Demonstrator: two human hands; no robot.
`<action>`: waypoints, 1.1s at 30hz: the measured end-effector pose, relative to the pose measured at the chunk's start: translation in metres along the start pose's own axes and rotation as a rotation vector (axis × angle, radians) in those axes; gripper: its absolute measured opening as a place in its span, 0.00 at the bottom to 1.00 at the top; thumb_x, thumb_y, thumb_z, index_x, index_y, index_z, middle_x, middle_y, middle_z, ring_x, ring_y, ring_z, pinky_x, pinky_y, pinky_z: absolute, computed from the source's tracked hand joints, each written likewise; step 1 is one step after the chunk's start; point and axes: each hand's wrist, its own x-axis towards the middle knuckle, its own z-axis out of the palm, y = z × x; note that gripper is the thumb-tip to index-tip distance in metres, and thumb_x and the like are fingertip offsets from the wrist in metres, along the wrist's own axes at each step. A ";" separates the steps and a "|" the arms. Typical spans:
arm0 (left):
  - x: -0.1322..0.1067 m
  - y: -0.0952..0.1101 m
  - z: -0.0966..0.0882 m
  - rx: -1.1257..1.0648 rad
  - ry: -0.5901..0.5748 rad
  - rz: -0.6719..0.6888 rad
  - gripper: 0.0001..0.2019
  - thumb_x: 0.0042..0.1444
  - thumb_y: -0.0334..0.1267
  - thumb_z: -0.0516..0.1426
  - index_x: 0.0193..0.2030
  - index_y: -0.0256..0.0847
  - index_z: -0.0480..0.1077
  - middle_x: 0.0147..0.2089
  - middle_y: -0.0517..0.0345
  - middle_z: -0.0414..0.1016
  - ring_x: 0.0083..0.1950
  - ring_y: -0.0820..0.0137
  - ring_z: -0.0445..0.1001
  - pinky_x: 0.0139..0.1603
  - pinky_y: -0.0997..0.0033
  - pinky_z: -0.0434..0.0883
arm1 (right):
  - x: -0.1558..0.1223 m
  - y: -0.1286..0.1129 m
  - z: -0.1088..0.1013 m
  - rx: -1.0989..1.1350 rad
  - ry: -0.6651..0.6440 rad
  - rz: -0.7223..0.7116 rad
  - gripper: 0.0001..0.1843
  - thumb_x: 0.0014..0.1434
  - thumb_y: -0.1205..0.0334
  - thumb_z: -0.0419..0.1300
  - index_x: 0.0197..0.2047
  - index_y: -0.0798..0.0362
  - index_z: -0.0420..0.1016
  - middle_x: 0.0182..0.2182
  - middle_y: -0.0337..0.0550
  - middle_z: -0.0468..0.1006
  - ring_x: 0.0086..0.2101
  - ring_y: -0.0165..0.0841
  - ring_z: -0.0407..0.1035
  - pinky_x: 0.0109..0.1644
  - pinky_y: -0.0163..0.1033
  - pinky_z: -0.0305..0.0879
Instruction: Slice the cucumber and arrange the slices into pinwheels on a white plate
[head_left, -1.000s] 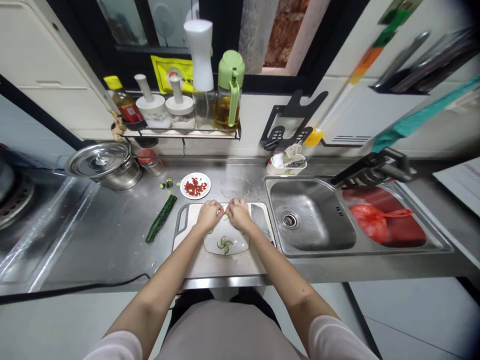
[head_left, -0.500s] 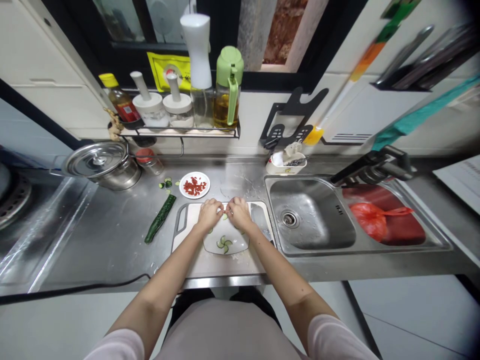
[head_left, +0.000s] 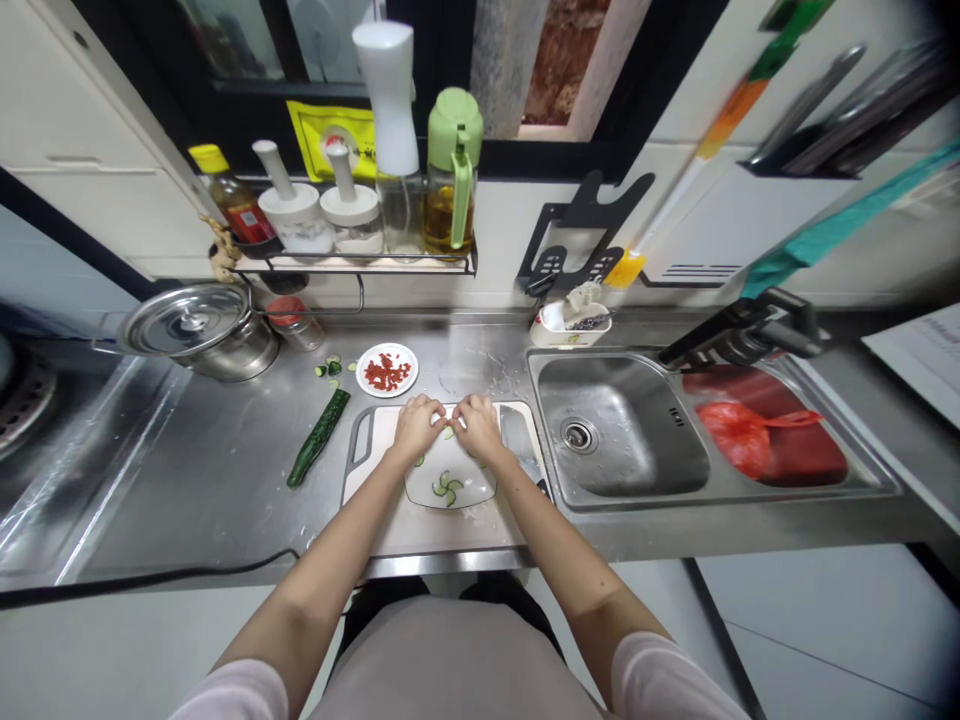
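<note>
White plate (head_left: 478, 482) with green cucumber slices (head_left: 448, 490) sits on the cutting board (head_left: 420, 537), the left hand (head_left: 418, 425) and right hand (head_left: 478, 425) bent close over the plate's far part, maybe placing bits, so next needs a soft touch, though I cannot tell what they hold.

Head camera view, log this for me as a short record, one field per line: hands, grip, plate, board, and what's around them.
Left hand: left hand, over the plate's far part, fingers bent
Right hand: right hand, close beside the left
Grip: whatever the fingers pinch is too small to tell
Plate: white plate, cucumber slices in a pinwheel near its near edge
Board: cutting board, under the plate
Left of board: cucumber on the counter
Beyond board: small dish with red pieces
Right of board: sink
</note>
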 end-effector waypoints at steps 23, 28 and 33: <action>-0.010 0.009 -0.004 -0.172 0.195 -0.101 0.04 0.55 0.38 0.58 0.36 0.43 0.74 0.39 0.55 0.73 0.46 0.64 0.70 0.51 0.64 0.64 | -0.002 0.004 -0.002 0.041 0.113 0.050 0.07 0.60 0.59 0.56 0.36 0.50 0.74 0.43 0.47 0.70 0.48 0.41 0.57 0.52 0.43 0.54; -0.034 0.016 -0.003 -0.290 0.316 -0.096 0.04 0.54 0.39 0.58 0.34 0.43 0.74 0.37 0.56 0.74 0.42 0.66 0.71 0.47 0.66 0.66 | -0.005 0.004 -0.007 0.051 0.163 0.063 0.07 0.60 0.59 0.55 0.36 0.50 0.74 0.42 0.46 0.71 0.47 0.41 0.58 0.52 0.43 0.55; -0.056 0.004 -0.001 -0.384 0.435 -0.144 0.06 0.54 0.41 0.58 0.34 0.43 0.74 0.36 0.56 0.74 0.37 0.68 0.71 0.41 0.69 0.68 | -0.017 0.002 -0.017 0.094 0.236 0.054 0.08 0.60 0.60 0.54 0.35 0.50 0.74 0.40 0.46 0.72 0.46 0.41 0.59 0.52 0.43 0.56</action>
